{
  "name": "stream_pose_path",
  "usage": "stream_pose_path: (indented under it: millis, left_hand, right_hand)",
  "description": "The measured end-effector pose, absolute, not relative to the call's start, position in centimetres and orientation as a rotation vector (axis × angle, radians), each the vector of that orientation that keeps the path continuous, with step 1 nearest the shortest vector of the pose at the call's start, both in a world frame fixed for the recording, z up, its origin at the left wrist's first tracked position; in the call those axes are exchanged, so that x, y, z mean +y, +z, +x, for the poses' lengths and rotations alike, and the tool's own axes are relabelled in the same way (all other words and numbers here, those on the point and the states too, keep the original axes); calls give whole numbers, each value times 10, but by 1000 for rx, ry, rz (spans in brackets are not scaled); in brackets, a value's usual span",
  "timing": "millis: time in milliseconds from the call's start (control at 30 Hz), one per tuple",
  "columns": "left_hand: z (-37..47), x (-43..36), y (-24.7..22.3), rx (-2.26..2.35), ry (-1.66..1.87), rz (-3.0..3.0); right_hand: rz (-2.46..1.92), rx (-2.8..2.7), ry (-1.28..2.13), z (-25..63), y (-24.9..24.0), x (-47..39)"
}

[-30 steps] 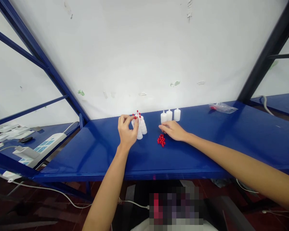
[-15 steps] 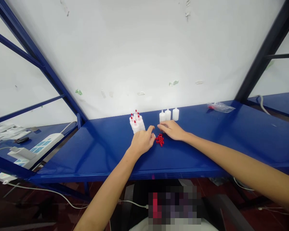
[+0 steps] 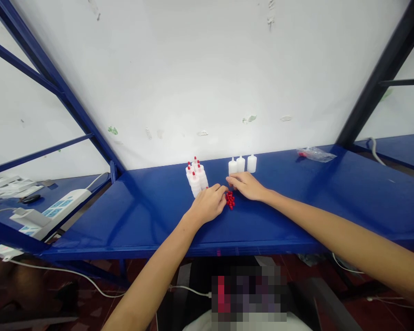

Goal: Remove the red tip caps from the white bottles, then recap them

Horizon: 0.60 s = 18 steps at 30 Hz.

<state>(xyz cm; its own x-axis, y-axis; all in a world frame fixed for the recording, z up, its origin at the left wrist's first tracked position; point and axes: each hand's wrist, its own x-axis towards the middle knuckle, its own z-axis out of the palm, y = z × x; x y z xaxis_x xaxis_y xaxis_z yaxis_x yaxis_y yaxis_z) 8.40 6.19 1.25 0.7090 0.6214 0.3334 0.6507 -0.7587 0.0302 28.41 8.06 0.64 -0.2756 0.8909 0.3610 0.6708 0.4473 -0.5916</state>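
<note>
My left hand (image 3: 209, 203) is over the blue table with its fingers curled, right at the left side of a small pile of red caps (image 3: 230, 200). A speck of red shows just behind its knuckles. My right hand (image 3: 247, 185) lies behind the pile, its fingertips drawn together close to the left fingers. Whatever either hand holds is hidden. Beyond my left hand stands a tight group of white squeeze bottles with red tips (image 3: 196, 177). Behind my right hand are three white bottles (image 3: 240, 164) without red tips.
A clear plastic bag (image 3: 316, 154) with something red in it lies at the table's right rear. Blue frame posts (image 3: 86, 124) rise at the left, beside a white power strip (image 3: 60, 209). A white wall (image 3: 207, 82) backs the blue table (image 3: 152, 207).
My left hand has shifted slightly right and curled its fingers down over the left edge of the caps. A red speck now shows behind it. My right hand is nearly still.
</note>
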Motion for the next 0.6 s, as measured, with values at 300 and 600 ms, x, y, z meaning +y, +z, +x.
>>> stream_pose_path:
  millis: [300,600]
  left_hand:
    - [76,67,13,-947,-490,-2959]
    - [76,71,12,-845,-479,-3022]
  right_hand:
    - [-1333,-2042,434,284,7,79]
    - [-1345,-2070,400,283,8,79]
